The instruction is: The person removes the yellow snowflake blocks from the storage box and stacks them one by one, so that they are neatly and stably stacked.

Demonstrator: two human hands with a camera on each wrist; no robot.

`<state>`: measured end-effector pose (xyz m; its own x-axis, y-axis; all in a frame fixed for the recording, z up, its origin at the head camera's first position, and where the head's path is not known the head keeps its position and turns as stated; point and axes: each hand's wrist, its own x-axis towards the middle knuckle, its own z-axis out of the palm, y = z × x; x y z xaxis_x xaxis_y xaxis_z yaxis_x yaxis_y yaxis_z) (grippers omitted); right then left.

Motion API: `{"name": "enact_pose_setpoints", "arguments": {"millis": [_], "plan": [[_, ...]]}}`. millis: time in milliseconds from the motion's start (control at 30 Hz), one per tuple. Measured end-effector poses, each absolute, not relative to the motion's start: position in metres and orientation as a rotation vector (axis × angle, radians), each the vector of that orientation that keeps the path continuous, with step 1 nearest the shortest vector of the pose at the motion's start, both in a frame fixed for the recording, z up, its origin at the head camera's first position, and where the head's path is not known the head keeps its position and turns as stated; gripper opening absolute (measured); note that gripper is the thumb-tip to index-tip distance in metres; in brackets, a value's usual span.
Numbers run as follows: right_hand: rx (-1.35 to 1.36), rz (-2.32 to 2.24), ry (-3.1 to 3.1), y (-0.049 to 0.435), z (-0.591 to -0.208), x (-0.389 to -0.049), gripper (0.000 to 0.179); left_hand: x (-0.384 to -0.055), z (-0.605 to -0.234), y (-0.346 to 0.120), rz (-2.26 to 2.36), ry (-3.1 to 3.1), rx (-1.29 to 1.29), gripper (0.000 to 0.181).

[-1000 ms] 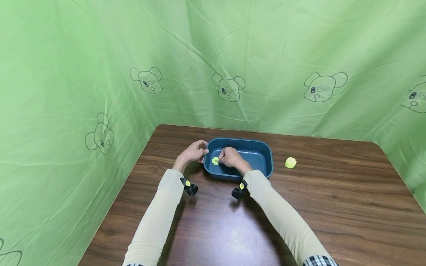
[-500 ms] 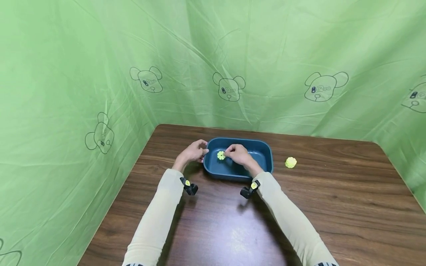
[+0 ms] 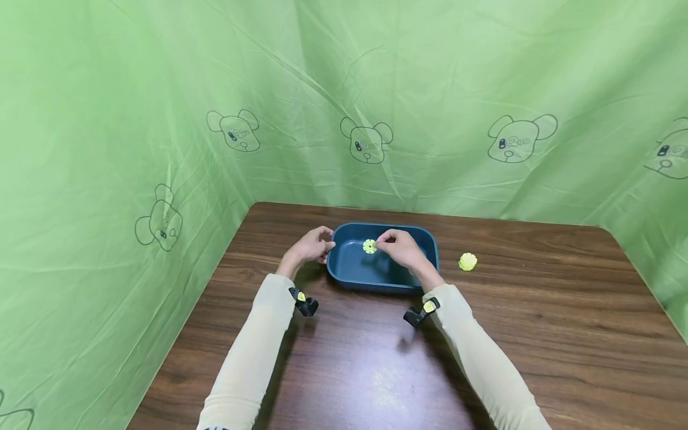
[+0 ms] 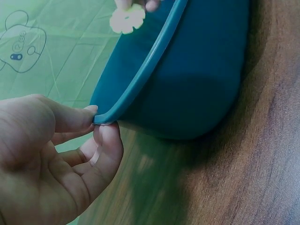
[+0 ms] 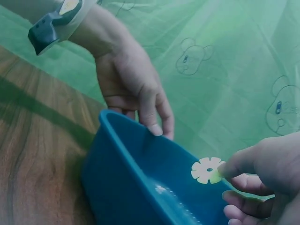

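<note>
A dark blue rectangular bin (image 3: 352, 276) stands on the table. Its left rim is pinched between the thumb and fingers of my left hand (image 4: 51, 145), the thumb on the inner side. Over the bin, my right hand (image 3: 402, 247) pinches a pale yellow notched disc (image 5: 206, 170) by its edge. The disc is flat and flower-shaped, with a small hole at its centre. In the left wrist view only the fingertips of my right hand show, above the yellow disc (image 4: 127, 18).
To the right of the bin, a small stack of similar yellow discs (image 3: 467, 261) lies on the brown wooden table (image 3: 537, 310). A green curtain (image 3: 441, 71) with bear-face outlines hangs behind and along the left side.
My right hand has lifted the yellow notched disc from the bin's left end and moved it right and up. My left hand keeps its hold on the rim.
</note>
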<state>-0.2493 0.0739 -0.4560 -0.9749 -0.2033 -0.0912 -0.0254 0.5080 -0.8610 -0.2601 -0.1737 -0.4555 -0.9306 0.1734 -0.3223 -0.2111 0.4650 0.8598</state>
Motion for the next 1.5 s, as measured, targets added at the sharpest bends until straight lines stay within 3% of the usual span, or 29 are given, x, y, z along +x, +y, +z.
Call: {"name": "enact_pose_setpoints", "arguments": {"millis": [700,1500], "plan": [[-0.211,-1.573,2.691,0.139,-0.44,-0.226,0.023,-0.261,-0.458,-0.176,1.441,2.359,-0.039,0.034],[0.204,-1.706,2.707,0.238,-0.454,-0.202,0.038,-0.259,-0.46,-0.175,1.438,2.37,0.008,0.037]]}}
